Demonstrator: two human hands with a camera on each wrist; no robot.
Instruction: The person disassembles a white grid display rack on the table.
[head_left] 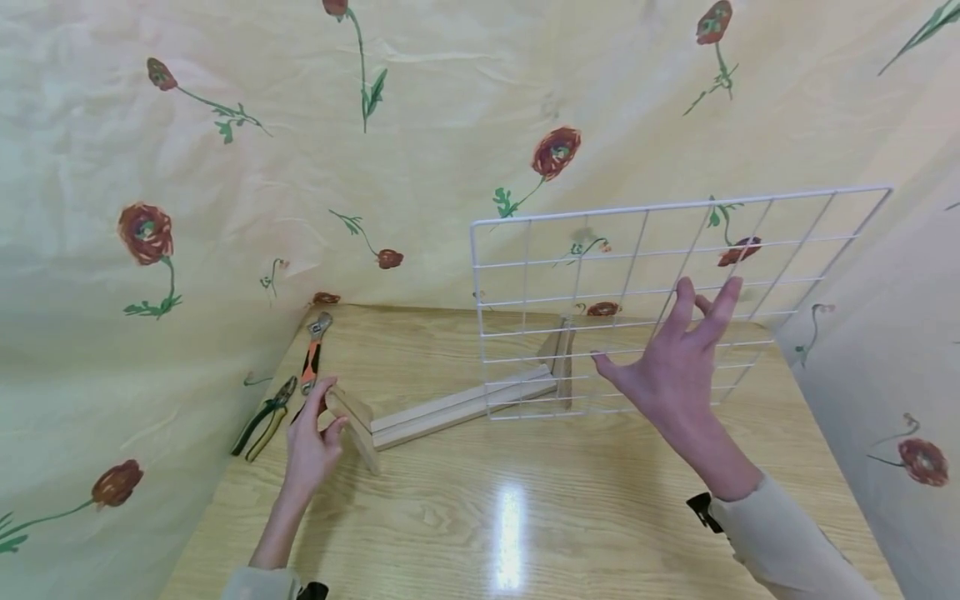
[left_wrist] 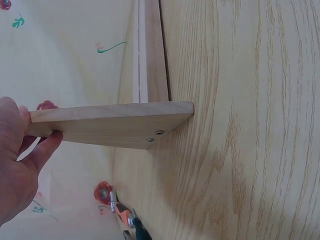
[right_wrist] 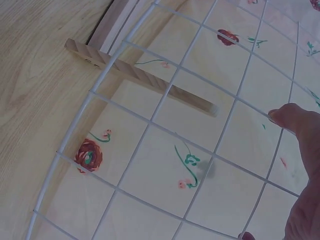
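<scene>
A wooden stand (head_left: pixel 465 406) lies on the table, its two long bars joining a board at each end. My left hand (head_left: pixel 309 446) pinches the upper edge of the left end board (left_wrist: pixel 110 125) between thumb and fingers. Two screw heads (left_wrist: pixel 159 132) show on that board's outer face. My right hand (head_left: pixel 678 371) holds a white wire grid (head_left: pixel 682 206) tilted up, thumb and fingers spread and hooked at its wires. The grid stands in front of the right end board (right_wrist: pixel 145 77), which shows through the mesh. Some right fingertips are hidden behind the grid.
Left of the stand lie an adjustable wrench (head_left: pixel 312 357) with an orange and black handle and pliers (head_left: pixel 268 419). Flower-printed sheeting (head_left: pixel 435 150) rises behind and at both sides of the wood-grain table (head_left: pixel 420 533).
</scene>
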